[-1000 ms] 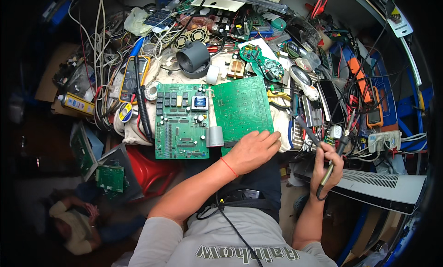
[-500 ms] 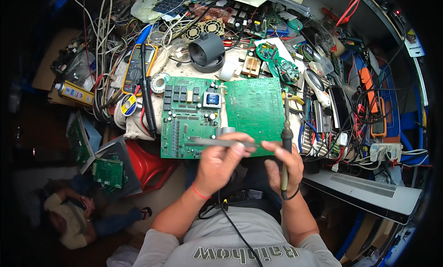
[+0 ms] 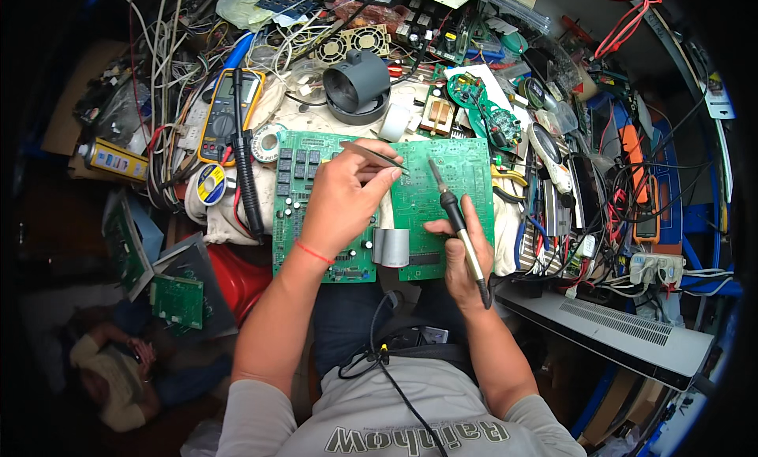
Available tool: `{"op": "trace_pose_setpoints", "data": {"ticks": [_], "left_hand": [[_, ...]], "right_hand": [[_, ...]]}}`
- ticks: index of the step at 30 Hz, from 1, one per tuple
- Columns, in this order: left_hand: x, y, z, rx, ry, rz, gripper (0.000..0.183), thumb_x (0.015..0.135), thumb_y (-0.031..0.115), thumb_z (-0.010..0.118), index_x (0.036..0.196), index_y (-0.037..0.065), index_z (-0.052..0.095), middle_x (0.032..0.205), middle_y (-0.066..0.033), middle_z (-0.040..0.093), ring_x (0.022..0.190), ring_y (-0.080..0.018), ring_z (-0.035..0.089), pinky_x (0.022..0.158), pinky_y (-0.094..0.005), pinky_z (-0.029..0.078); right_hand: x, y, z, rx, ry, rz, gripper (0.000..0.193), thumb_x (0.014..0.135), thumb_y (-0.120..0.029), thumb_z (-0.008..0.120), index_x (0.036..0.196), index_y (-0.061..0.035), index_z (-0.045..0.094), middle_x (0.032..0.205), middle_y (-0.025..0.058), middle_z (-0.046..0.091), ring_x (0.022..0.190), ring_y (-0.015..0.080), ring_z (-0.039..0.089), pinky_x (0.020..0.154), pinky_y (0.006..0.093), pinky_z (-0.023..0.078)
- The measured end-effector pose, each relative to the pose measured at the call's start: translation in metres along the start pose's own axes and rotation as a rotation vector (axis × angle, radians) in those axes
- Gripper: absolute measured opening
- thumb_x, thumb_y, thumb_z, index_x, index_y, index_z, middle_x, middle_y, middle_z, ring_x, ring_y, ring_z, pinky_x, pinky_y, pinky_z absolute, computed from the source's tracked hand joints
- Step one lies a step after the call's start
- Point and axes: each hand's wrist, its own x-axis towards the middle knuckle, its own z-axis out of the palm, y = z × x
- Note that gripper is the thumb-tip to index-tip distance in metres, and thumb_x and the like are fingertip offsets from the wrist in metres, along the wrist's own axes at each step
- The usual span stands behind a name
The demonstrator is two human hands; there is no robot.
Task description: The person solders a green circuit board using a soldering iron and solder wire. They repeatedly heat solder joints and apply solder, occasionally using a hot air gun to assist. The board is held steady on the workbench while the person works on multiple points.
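My left hand (image 3: pixel 343 195) is closed around a pair of metal tweezers (image 3: pixel 369 151), their tips reaching over the left side of the bare green circuit board (image 3: pixel 442 196). In my right hand (image 3: pixel 458 274) is a soldering iron (image 3: pixel 452 211), slanting up and left with its tip over the upper part of that board. My fingers wrap round the iron's handle, and my index finger stretches along it. Left of this board lies a populated green circuit board (image 3: pixel 296 220), partly covered by my left hand and forearm. A grey ribbon-like loop (image 3: pixel 392 248) lies between the two boards.
Behind the boards stand a grey cylindrical holder (image 3: pixel 355 86) and a white roll (image 3: pixel 395 123). A multimeter (image 3: pixel 229 114) and solder spools (image 3: pixel 211 185) lie left; yellow-handled pliers (image 3: pixel 508 184) lie right. Cables and parts crowd the bench edges. Another person (image 3: pixel 118 362) sits at lower left.
Both hands have moved forward over the boards. The tweezers went from level to pointing down right at the bare board. The iron's tip swung left and now lies over that board.
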Motion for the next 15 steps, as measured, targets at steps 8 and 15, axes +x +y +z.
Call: {"op": "trace_pose_setpoints", "data": {"ticks": [8,15], "left_hand": [[0.020,-0.010,-0.015,0.384,-0.165,0.076,0.018,0.091,0.009,0.078,0.108,0.003,0.075,0.099,-0.0105,0.078,0.087,-0.0188,0.074,0.077,-0.0320,0.056],[0.018,-0.015,-0.017,0.427,-0.181,0.088,0.016,0.091,0.007,0.078,0.106,0.003,0.077,0.105,-0.0093,0.078,0.100,-0.0197,0.073,0.090,-0.0323,0.055]], "right_hand": [[-0.004,-0.003,-0.005,-0.124,0.082,-0.025,0.038,0.095,-0.002,0.074,0.131,0.0072,0.067,0.102,0.0184,0.073,0.088,0.0277,0.072,0.079,0.0371,0.058],[-0.001,-0.005,0.000,-0.189,0.056,-0.129,0.034,0.084,0.002,0.077,0.117,0.0058,0.069,0.091,0.0177,0.073,0.079,0.0322,0.070,0.072,0.0385,0.057]]}}
